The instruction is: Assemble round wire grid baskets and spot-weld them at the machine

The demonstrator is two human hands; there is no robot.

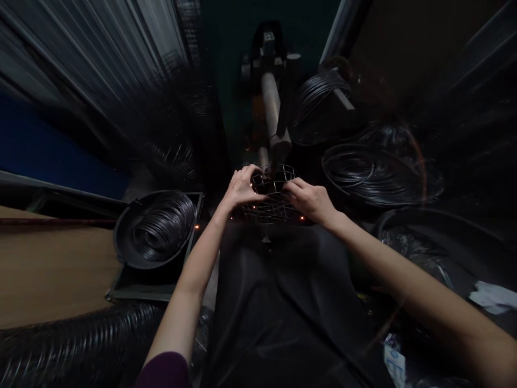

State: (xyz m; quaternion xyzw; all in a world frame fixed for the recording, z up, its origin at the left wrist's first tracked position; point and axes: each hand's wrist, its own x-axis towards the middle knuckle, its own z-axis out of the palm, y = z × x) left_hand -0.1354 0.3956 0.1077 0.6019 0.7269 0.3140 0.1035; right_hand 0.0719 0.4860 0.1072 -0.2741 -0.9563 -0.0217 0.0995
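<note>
A round wire basket (278, 207) of dark metal rods sits below the end of a welding machine's arm (272, 102). My left hand (244, 187) grips its left side, thumb stretched along the near rim and fingers curled over the top. At the right rim, my right hand (309, 198) is closed in a pinch on the basket's wire; the fingertips are partly hidden. Small orange sparks glow around the basket. The electrode tips meet inside or behind the wires, where I cannot see the contact clearly.
To the left, a black basin (125, 242) holds wire rings. More rings fill a basin (331, 175) at the right, with a wire coil (319, 94) behind it. Stacked wire frames (81, 337) lie lower left. A dark cloth (278, 307) covers the lap.
</note>
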